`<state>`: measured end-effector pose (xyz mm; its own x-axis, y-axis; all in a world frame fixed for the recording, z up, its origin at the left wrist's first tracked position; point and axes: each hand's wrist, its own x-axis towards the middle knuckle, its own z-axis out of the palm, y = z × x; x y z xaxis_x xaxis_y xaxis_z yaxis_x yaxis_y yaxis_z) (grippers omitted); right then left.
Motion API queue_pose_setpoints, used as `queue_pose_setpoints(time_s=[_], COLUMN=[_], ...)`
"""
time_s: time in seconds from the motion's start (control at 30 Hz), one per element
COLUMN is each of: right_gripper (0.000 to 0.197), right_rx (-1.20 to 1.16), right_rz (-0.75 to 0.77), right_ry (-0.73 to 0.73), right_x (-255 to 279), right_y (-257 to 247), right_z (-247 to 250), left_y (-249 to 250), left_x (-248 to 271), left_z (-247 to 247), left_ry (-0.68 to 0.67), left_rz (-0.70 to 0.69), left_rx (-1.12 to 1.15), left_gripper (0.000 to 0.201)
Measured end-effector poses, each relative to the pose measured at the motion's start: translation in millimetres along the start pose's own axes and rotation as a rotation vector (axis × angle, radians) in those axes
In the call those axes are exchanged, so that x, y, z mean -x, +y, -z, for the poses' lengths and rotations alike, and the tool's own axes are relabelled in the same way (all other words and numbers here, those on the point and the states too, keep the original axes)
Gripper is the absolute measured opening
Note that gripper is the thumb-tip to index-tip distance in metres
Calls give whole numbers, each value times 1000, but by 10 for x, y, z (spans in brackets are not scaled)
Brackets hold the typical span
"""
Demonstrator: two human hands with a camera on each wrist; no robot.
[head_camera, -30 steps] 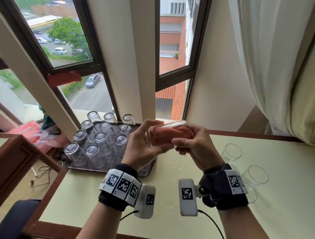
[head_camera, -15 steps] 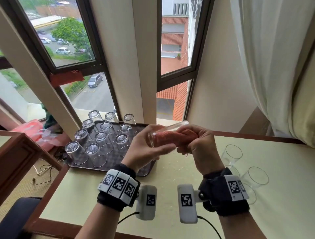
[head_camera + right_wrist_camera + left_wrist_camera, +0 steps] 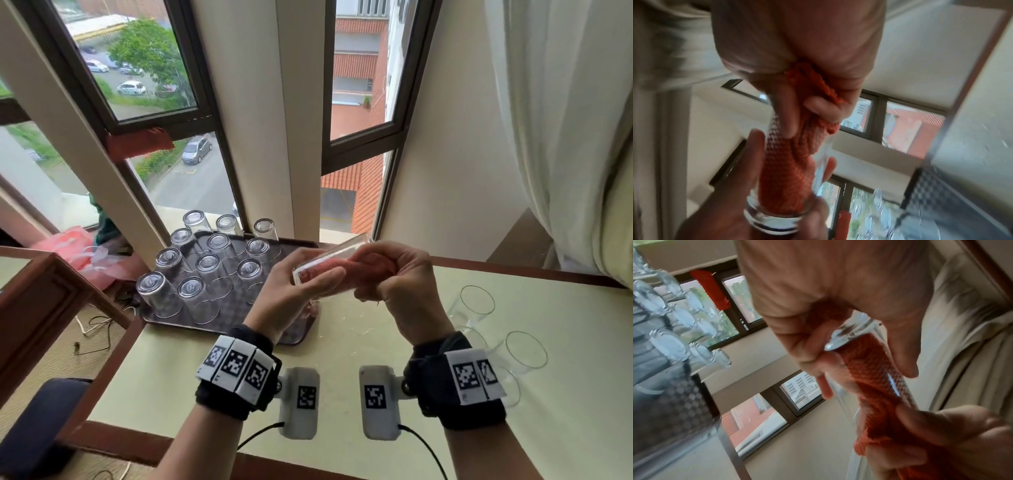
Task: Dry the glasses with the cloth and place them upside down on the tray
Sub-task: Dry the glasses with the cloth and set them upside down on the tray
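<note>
Between our hands: glass (image 3: 330, 260) held sideways above the table (image 3: 394, 342) edge, orange cloth (image 3: 346, 269) stuffed inside.
Left hand (image 3: 294, 291): we grip the glass near its thick base, fingers wrapped round the wall.
Right hand (image 3: 400, 274): fist closed on the cloth tail at the mouth end.
Step tip: we'd judge twisting cloth against glass, pushing right to the base, dries best; light squeeze only, thin wall.
Tray (image 3: 205, 325): left of the left-hand grip, inverted glasses (image 3: 209, 265) on it, free space nearest us.
Wet glasses (image 3: 476, 301): right of the right-hand grip, upright.
</note>
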<state>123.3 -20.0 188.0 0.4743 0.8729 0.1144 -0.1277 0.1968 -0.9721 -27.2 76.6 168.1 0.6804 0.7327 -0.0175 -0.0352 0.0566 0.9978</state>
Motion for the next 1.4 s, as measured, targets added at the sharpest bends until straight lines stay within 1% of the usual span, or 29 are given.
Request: queue_pose_setpoints(time_s=[0.03, 0.07, 0.1, 0.2, 0.23, 0.27, 0.3, 0.33, 0.37, 0.4, 0.43, 0.5, 0.6, 0.67, 0.7, 0.73, 0.8, 0.87, 0.93, 1.0, 1.03, 1.1, 1.13, 1.17, 1.2, 1.27, 1.3, 1.33, 1.4], right_gripper=[50, 43, 42, 49, 51, 51, 49, 47, 46, 48, 50, 49, 41, 39, 41, 42, 40, 51, 49, 49, 51, 53, 52, 52, 52, 54, 55, 53, 47], right_rx=[20, 32, 24, -51, -53, -56, -68, -81, -77, -53, -22, 22, -37, -81, -73, -59, -40, 4, 112, 173, 160, 111, 84, 63, 44, -3, -18, -10, 16], right_rz=[-10, -36, -80, -232, -255, -260, -248, -224, -189, -150, -122, -112, -222, -264, -250, -220, -137, -52, 30, 36, -8, -124, -167, -187, -193, -173, -157, -142, -129], right_ry=[-14, -37, -65, -145, -147, -135, -116, -93, -66, -47, -40, -75, -174, -168, -149, -126, -65, 7, -1, -27, -36, -76, -95, -98, -90, -59, -45, -30, -33], right_x=[7, 15, 17, -7, -11, -19, -23, -18, -6, 3, 9, 40, 63, 57, 59, 60, 75, 105, 138, 145, 127, 80, 64, 52, 37, 24, 26, 28, 43], right_y=[23, 39, 54, 109, 114, 121, 125, 131, 138, 144, 163, 202, 202, 185, 164, 146, 120, 95, 56, 38, 35, 38, 25, 11, 7, 0, 9, 26, 77], right_z=[-18, -26, -13, 53, 57, 53, 39, 11, -25, -64, -103, -160, -158, -124, -120, -129, -167, -244, -338, -367, -349, -282, -265, -260, -260, -288, -306, -327, -360], left_y=[15, 22, 34, -1, -31, -73, -76, -55, -44, -44, -47, -25, 10, -13, -39, -44, -28, -33, -46, -19, 5, 25, 21, -6, -17, -4, -11, -18, -11], left_x=[7, 14, 28, 63, 77, 83, 98, 123, 134, 132, 129, 150, 217, 233, 224, 211, 205, 208, 210, 214, 215, 207, 206, 202, 198, 187, 176, 170, 171], left_z=[10, 22, 32, 74, 91, 110, 120, 112, 107, 117, 148, 197, 215, 228, 244, 255, 253, 241, 274, 323, 341, 360, 363, 366, 364, 341, 331, 329, 349], left_ry=[13, 20, 28, 29, 24, 14, 6, -8, -11, 9, 49, 106, 90, 75, 68, 55, 38, 36, 46, 71, 79, 74, 78, 85, 88, 105, 108, 114, 131], left_rz=[0, -45, -110, -329, -358, -332, -244, -113, 16, 102, 142, 97, -104, -202, -211, -190, -62, 82, 129, 68, -4, -173, -236, -257, -222, -26, 73, 132, 172], left_rx=[-21, -69, -131, -305, -333, -327, -273, -171, -82, -26, -11, -24, -143, -213, -222, -212, -132, -33, 12, 7, -31, -161, -232, -256, -221, -90, -48, -31, -43], left_gripper=[62, 63, 65, 67, 70, 73, 74, 72, 66, 59, 54, 49, 65, 68, 70, 71, 69, 65, 62, 54, 53, 62, 67, 73, 80, 93, 90, 82, 68])
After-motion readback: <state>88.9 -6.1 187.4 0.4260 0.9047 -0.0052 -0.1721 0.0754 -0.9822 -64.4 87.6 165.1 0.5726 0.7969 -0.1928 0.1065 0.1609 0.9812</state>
